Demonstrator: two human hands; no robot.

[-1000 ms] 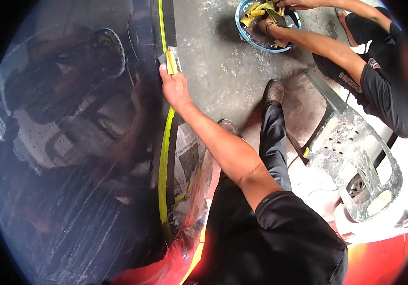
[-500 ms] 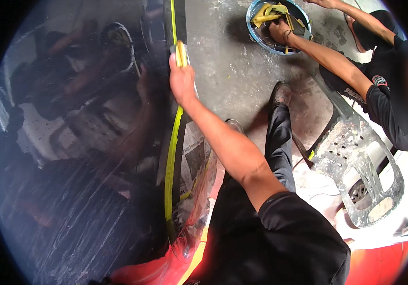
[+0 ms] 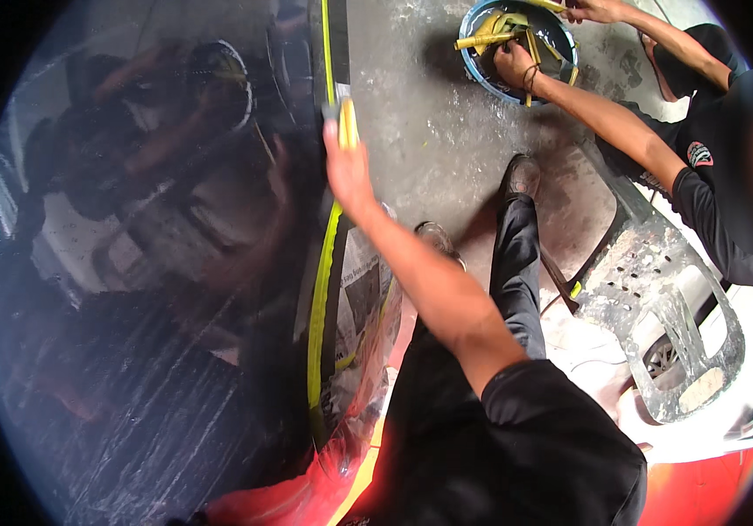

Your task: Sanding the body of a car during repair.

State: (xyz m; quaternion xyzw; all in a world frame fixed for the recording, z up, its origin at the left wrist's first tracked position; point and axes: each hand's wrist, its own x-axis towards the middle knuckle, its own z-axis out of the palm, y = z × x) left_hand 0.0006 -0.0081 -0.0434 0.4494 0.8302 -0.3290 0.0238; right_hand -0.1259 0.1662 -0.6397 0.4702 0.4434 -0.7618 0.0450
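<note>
My right hand (image 3: 349, 180) is closed round a folded yellow sheet (image 3: 349, 124) that looks like sandpaper, with a small grey part beside it. The hand is at the right edge of a dark, glossy, curved panel (image 3: 192, 368), over the yellow-green masking tape (image 3: 321, 302) that runs along that edge. White streaks mark the panel's near part. My left hand does not show.
To the right a co-worker's hand (image 3: 513, 67) reaches into a blue-rimmed basin (image 3: 462, 54) holding yellow strips and dark liquid; the other holds a yellow piece. A worn plastic chair (image 3: 600, 289) stands nearby. Newspaper (image 3: 360, 294) and clear plastic hang beside the panel.
My right hand has shifted slightly right and nearer to me along the taped edge, still gripping the yellow sheet. The co-worker's far hand now shows a yellow piece above the basin.
</note>
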